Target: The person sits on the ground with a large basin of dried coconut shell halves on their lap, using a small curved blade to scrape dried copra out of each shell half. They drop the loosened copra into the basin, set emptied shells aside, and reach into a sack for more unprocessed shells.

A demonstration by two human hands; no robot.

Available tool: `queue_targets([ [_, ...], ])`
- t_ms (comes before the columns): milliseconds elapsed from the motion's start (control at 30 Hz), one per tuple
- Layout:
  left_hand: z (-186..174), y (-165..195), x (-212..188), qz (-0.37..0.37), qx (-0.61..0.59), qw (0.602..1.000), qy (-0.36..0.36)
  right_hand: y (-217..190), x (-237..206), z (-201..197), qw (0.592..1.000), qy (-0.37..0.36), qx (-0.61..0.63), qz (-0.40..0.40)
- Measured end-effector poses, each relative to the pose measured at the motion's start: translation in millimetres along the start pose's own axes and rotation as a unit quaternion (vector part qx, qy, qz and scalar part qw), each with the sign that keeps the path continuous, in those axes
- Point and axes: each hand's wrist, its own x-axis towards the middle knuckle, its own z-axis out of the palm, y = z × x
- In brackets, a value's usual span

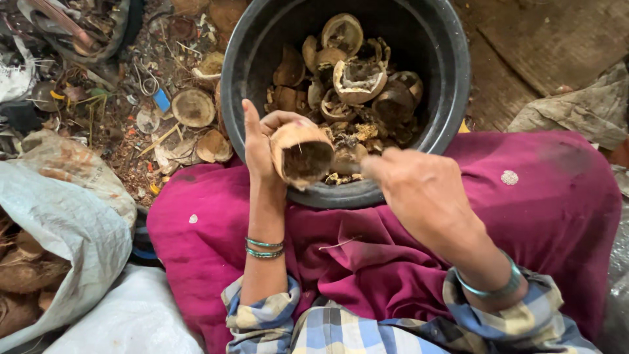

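**A:** Husk first: what does it look like?

**B:** A round, brown, fibrous half shell (303, 156), tan and smooth-worn outside, with a dark hollow that faces the camera and ragged fibres at the rim.

**A:** Where is it?

**B:** Just above the near rim of a large black plastic tub (452, 72), which holds many more split brown shells and crumbly scraps. The tub stands against a magenta cloth (557, 203) draped over the person's lap.

**A:** And the fingers?

**B:** The left hand (262, 141) cups the shell from its left side, fingers wrapped behind it, thumb pointing up. The right hand (419, 190) is clenched just right of the shell, gripping a thin tool (350, 167) whose tip reaches into the hollow; the tool is blurred.
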Motion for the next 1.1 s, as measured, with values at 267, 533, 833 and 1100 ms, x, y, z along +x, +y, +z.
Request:
queue_targets([
  [267,8,-5,-11,-0.078,0.120,0.984,-0.103,-33,-11,30,0.995,-0.022,-0.095,-0.036],
  [533,-4,-16,10,-0.056,0.062,0.996,-0.018,-43,11,57,0.993,0.062,-0.104,0.015],
  [833,-11,-7,8,-0.090,-0.021,0.993,-0.068,-28,-7,24,0.997,0.020,-0.047,-0.055],
  [1100,-4,-3,0,-0.067,0.039,0.994,-0.080,-50,0,55,0.996,0.066,-0.057,0.003],
])
